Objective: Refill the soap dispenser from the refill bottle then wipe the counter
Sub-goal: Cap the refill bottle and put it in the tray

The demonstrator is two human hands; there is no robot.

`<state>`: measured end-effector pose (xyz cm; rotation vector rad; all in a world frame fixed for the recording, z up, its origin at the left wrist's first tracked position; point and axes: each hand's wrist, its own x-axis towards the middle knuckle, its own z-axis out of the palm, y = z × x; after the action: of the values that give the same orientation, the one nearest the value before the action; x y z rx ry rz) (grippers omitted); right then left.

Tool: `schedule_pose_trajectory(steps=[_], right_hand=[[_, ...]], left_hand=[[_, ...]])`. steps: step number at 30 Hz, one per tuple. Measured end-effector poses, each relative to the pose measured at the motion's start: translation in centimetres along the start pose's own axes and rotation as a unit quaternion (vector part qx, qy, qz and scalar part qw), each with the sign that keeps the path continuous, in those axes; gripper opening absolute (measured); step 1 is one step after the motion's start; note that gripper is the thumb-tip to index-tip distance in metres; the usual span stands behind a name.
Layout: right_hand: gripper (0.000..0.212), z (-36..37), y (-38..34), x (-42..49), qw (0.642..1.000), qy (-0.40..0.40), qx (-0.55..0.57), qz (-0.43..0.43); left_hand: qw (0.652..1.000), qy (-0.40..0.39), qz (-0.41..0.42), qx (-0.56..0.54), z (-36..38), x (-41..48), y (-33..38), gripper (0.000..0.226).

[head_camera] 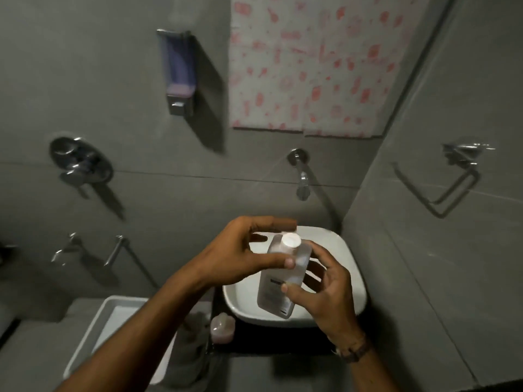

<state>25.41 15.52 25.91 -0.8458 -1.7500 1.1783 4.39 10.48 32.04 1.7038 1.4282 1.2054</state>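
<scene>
My right hand [322, 292] grips the lower body of a clear refill bottle [280, 287], holding it tilted over the white basin [348, 267]. The bottle's white cap [291, 240] is on. My left hand [243, 250] curls around the bottle's neck, thumb on its shoulder, fingers arched just behind the cap. A wall-mounted soap dispenser [179, 72] with a clear tank and a low pinkish level hangs at upper left. A small pink-filled dispenser bottle [222, 328] stands on the dark counter [283, 343] to the left of the basin. A grey cloth [195, 323] lies beside it, partly hidden by my left arm.
A wall spout [301, 179] juts out above the basin. A round mixer valve [79, 162] and a bar fitting [113, 250] sit on the left wall, a metal holder [452, 176] on the right wall. A white tray [113, 329] lies lower left. A patterned curtain [311, 60] hangs behind.
</scene>
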Motion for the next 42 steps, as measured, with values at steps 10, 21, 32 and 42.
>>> schedule_pose_trajectory(steps=[10,21,32,42], right_hand=[[0.075,18.2,1.9,-0.4,0.973,-0.231,-0.013,-0.01],[0.07,41.4,12.1,-5.0,0.932,-0.326,-0.059,0.147],[0.055,54.6,23.0,-6.8,0.922,-0.261,-0.12,0.26],[0.059,57.1,26.0,-7.5,0.901,-0.291,-0.185,0.262]], left_hand=[[0.956,0.067,-0.235,0.161,-11.8,-16.9,-7.6,0.083],[0.904,0.087,-0.382,0.17,-19.2,-30.0,-26.2,0.081],[0.911,0.087,-0.39,0.096,-21.8,-33.3,-42.8,0.054],[0.903,0.088,-0.41,0.094,-21.7,-34.4,-45.6,0.05]])
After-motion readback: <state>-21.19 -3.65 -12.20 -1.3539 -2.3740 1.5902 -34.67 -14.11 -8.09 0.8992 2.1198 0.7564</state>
